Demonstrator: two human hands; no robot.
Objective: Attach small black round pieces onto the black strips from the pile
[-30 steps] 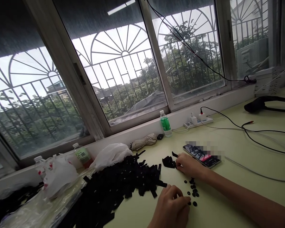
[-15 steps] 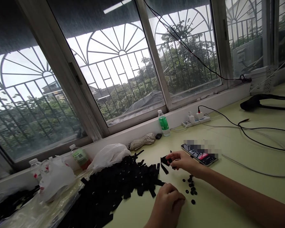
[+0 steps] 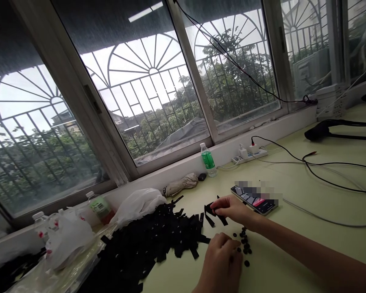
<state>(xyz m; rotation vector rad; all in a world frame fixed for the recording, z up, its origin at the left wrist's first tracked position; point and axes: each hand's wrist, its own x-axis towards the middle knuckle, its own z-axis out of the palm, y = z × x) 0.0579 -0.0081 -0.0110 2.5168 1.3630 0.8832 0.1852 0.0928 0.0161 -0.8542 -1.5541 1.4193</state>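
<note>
My right hand (image 3: 230,209) pinches at a small cluster of black strips (image 3: 210,219), thumb and forefinger closed on one strip's end. Closer to me, my left hand (image 3: 221,260) rests low over the table with its fingers curled together. A dark spot shows between those fingers, too small to make out. Beside its fingertips lie several small black discs (image 3: 247,263), loosely grouped below my right wrist. Left of both hands spreads a large heap of black strips (image 3: 158,236), some with a small shiny ring or hole.
A phone (image 3: 254,199) lies beyond my right wrist. Along the window ledge stand a green-labelled bottle (image 3: 208,160), a power strip (image 3: 250,154) and a cloth bundle (image 3: 180,184). White plastic bags (image 3: 140,203) sit behind the heap. Cables (image 3: 329,179) cross the pale green table (image 3: 308,252).
My left hand has shifted slightly right and up, its fingertips now among the black discs. My right hand stays at the strips; another strip shows below its fingers. The view has moved a little.
</note>
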